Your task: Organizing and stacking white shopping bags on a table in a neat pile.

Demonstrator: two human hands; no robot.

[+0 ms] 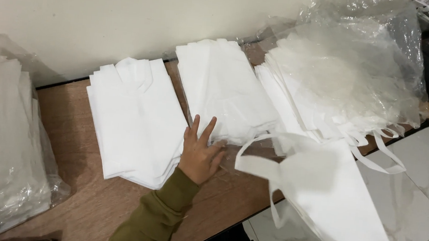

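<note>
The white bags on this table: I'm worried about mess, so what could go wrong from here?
1. The loose bag hangs past the table edge and may slide to the floor.
2. The left hand presses only the middle stack; the bagged pile leans outward with handles dangling, so it could spill.

Single head-worn view, looking steeply down from close above, wooden table against wall
</note>
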